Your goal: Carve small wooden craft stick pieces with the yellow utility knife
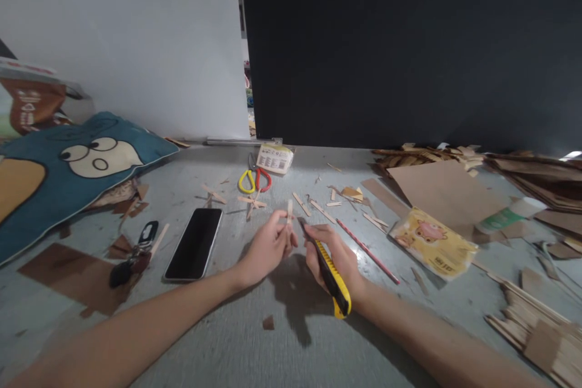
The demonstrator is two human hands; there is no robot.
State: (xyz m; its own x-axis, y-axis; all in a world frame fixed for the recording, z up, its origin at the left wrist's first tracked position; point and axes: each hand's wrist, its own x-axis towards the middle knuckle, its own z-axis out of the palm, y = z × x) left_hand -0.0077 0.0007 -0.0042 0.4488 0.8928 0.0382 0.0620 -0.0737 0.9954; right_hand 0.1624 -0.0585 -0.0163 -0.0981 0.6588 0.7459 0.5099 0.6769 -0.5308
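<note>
My left hand [271,242] pinches a small wooden craft stick [290,208] that stands upright between thumb and fingers. In my right hand [334,254] lies a yellow and black utility knife [331,273], its handle toward me and its tip close to the stick. Whether the blade touches the wood I cannot tell. Just beyond my hands lie cut stick pieces [322,210], and a small star of crossed sticks [251,202] rests to the left. A red pencil [367,252] lies right of my right hand.
Left are a phone [194,245], keys [131,264] and a blue cartoon cushion [91,170]. Scissors [254,180] lie at the back by a small packet [275,159]. Right are a yellow packet [431,244], a glue stick [509,216], cardboard [448,191] and stacked wooden strips [541,330].
</note>
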